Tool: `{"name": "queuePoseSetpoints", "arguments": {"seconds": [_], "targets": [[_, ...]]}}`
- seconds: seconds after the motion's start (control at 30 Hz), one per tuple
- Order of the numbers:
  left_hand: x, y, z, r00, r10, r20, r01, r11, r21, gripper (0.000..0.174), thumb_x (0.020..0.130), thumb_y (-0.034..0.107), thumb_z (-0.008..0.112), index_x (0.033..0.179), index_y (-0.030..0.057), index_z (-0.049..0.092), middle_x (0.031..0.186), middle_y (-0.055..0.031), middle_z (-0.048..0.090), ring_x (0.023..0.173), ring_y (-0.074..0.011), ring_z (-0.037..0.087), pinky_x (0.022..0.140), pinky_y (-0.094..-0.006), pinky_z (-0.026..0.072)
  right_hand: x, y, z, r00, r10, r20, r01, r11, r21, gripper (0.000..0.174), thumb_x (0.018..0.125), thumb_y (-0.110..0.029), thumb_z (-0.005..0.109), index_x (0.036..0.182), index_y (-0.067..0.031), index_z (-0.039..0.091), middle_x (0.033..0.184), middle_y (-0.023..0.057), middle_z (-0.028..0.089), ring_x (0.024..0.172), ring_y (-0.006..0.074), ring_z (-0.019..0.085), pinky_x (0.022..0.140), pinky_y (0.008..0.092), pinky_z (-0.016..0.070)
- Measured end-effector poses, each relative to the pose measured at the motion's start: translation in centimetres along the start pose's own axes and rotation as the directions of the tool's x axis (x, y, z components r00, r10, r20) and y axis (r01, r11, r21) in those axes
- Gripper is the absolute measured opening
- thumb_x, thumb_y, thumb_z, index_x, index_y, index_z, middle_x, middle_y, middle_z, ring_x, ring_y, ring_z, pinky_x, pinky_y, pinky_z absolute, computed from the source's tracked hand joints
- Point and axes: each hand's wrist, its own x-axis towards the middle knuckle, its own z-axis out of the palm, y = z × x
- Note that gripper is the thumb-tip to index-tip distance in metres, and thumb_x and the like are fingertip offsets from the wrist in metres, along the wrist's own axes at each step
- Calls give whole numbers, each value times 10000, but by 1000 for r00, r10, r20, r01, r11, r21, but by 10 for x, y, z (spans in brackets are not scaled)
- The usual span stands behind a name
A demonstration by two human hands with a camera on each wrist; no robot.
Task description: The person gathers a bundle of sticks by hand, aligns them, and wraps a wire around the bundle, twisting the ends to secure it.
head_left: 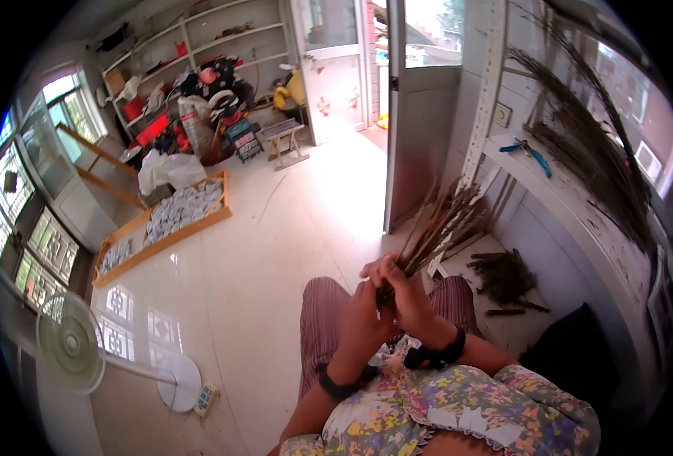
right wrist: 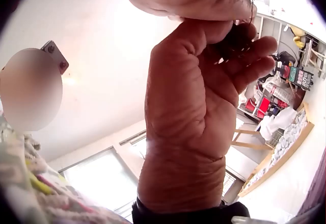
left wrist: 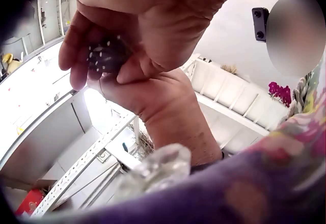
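A bundle of thin brown twigs slants up and away from the person's lap, its loose tips spreading toward the shelf. My left hand grips the base of the bundle, fingers curled round it. Against it, my right hand holds the same lower part. From below, the pale-dotted cut ends show between both hands in the left wrist view. A thin dark strand rises beside the fingers in the right wrist view. Much of the gripped part is hidden by the hands.
On the right, a white shelf bears long dark twigs and blue-handled pliers. Short cut stems lie below it. To the left stand a fan and a wooden tray of grey pieces. A small stool stands farther off.
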Motion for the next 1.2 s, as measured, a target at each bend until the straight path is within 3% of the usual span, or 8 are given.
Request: {"name": "queuePoseSetpoints", "arguments": {"seconds": [0.23, 0.37, 0.43, 0.53, 0.67, 0.77, 0.9, 1.2], "targets": [[-3, 7, 2, 996, -29, -88, 38, 995, 97, 346, 710, 137, 673, 1017, 62, 532, 825, -159, 628, 748, -370, 618, 603, -456, 471, 1, 7, -18, 988, 148, 48, -137, 974, -183, 231, 950, -254, 548, 804, -80, 512, 810, 23, 558, 906, 164, 548, 849, 327, 437], [-6, -1, 6, 983, -185, -13, 184, 970, 156, 410, 704, 171, 706, 1068, 82, 539, 831, -159, 644, 762, -370, 626, 613, -448, 478, -1, -3, -11, 988, 155, 15, -145, 950, -275, 212, 876, -195, 620, 736, -43, 571, 721, 11, 594, 685, 81, 557, 638, 245, 455], [-8, -11, 11, 995, -96, -29, 98, 992, 81, 301, 759, 147, 687, 1003, 32, 553, 739, -149, 632, 666, -304, 637, 567, -374, 474, -1, -3, -14, 983, 179, 44, -162, 953, -256, 199, 861, -180, 640, 736, -46, 564, 710, 8, 598, 648, 79, 558, 614, 240, 456], [-9, -14, 10, 995, -86, 56, 93, 986, -139, 192, 805, 120, 669, 911, -3, 566, 681, -98, 627, 616, -182, 624, 548, -297, 466, -2, -21, -11, 977, 199, 78, -182, 965, -187, 148, 833, -126, 657, 774, -49, 545, 701, 23, 592, 634, 108, 573, 617, 264, 470], [-15, -15, 8, 907, -215, 362, 379, 790, -482, 116, 842, 98, 643, 838, 4, 576, 685, -8, 611, 652, -59, 567, 557, -242, 452, 8, -32, -20, 991, 95, 94, -109, 982, 153, 129, 821, -71, 635, 852, -63, 510, 646, 36, 535, 612, 156, 571, 613, 321, 478], [-18, -35, 13, 859, -198, 471, 453, 722, -523, 90, 845, 87, 639, 817, 17, 590, 710, 3, 612, 674, -58, 574, 575, -219, 445, 10, -36, -27, 987, 102, 121, -135, 940, 312, 151, 829, -90, 643, 815, -79, 493, 616, 19, 488, 568, 145, 525, 578, 311, 453], [-15, -26, 7, 827, -161, 539, 427, 804, -414, 132, 810, 92, 684, 839, 11, 583, 726, 7, 604, 655, -56, 543, 574, -222, 429, 7, -35, -34, 953, 130, 274, -226, 906, 357, 315, 897, -255, 625, 715, -129, 400, 555, -40, 357, 471, 87, 362, 480, 274, 365], [-13, 4, 6, 909, -169, 381, 272, 933, -235, 252, 818, 213, 707, 892, -2, 598, 711, -38, 601, 661, -104, 541, 603, -296, 444, 6, -28, -39, 923, 134, 361, -239, 934, 265, 398, 949, -423, 509, 694, -150, 370, 511, -43, 295, 434, 98, 324, 466, 274, 373]]}}
